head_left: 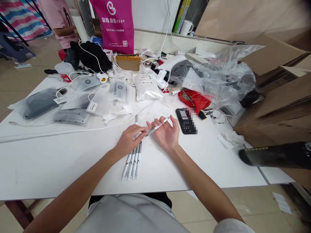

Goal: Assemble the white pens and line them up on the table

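A white pen with a grey grip (157,126) slants across the fingers of my right hand (168,135), which is turned palm up with its fingers curled around the barrel. At the pen's grey lower-left end, my left hand (130,139) pinches with thumb and fingertips. Below my left hand, several similar white and grey pens (132,164) lie side by side on the white table (80,161); their upper ends are partly hidden by that hand. A black phone (186,121) with a lit screen lies just right of my right hand.
Frosted packets (73,115) and white cables spread over the table's left side. Farther back are a white padded parcel (146,86), a red bag (194,101) and crumpled clear plastic (218,74). Cardboard boxes (274,97) and a dark cylinder (272,156) flank the right edge.
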`<state>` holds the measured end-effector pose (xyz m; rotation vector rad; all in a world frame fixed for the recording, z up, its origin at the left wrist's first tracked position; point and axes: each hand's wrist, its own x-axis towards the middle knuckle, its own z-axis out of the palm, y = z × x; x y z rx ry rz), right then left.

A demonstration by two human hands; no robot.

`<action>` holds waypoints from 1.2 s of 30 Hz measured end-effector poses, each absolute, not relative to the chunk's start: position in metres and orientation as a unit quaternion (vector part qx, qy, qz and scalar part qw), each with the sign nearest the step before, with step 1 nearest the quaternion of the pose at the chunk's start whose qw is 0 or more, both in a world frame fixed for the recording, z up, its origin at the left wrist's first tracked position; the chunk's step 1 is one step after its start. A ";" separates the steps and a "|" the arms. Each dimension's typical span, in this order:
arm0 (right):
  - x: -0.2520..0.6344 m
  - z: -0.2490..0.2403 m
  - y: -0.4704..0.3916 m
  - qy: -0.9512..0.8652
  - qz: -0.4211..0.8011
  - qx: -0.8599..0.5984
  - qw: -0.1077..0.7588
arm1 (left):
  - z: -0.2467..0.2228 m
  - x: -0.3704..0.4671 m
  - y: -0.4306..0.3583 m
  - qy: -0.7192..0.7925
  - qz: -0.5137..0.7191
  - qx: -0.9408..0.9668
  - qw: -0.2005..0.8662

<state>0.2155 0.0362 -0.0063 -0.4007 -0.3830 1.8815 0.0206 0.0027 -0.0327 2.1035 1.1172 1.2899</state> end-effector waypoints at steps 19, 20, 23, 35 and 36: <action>0.218 -0.016 0.037 -0.551 0.573 -0.312 0.520 | -0.022 0.009 0.020 0.485 0.563 0.485 0.461; 0.219 -0.017 0.035 -0.583 0.554 -0.315 0.504 | -0.022 0.008 0.022 0.482 0.579 0.465 0.465; 0.224 -0.014 0.028 -0.691 0.496 -0.289 0.440 | -0.021 0.006 0.025 0.480 0.601 0.432 0.471; 0.218 -0.024 0.027 -0.814 0.304 -0.277 0.409 | -0.018 0.011 0.019 0.441 0.519 0.387 0.622; 0.218 -0.026 0.028 -0.815 0.298 -0.286 0.408 | -0.018 0.012 0.017 0.447 0.507 0.410 0.612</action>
